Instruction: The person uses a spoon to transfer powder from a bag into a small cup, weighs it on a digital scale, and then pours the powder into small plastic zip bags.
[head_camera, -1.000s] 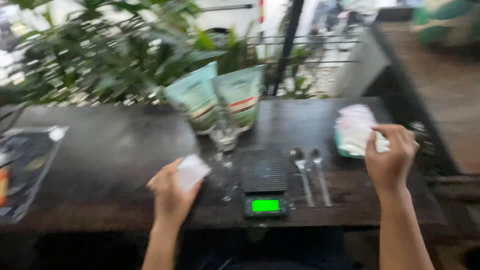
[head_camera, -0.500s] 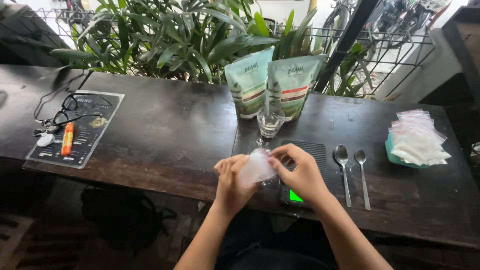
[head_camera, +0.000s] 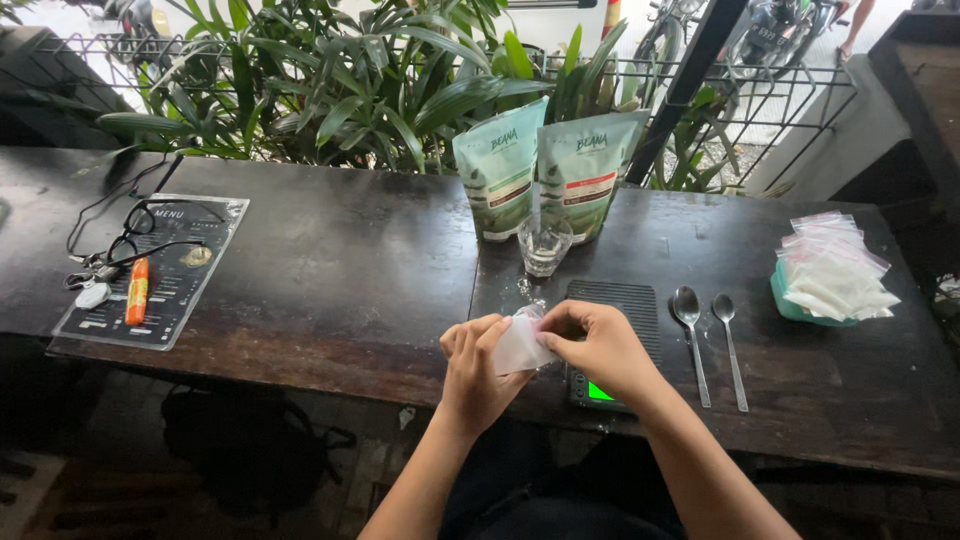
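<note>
Clear small bag (head_camera: 520, 347), green pouches (head_camera: 545, 180), black scale (head_camera: 610, 340)

Both hands, left (head_camera: 478, 365) and right (head_camera: 598, 347), meet with fingertips pinched together.

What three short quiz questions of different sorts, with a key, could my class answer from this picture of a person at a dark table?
1. True or false: both hands hold one small clear bag.
2. Multiple choice: what lies just right of the scale? A) two spoons B) a knife C) a pen
3. Fill in: the small glass stands in front of two green ____.

Key
1. True: the left hand and the right hand pinch the same small clear bag above the table edge.
2. A: the two spoons lie side by side, between the scale and the pile of bags.
3. Pouches: the two green pouches stand upright behind the small glass.
</note>
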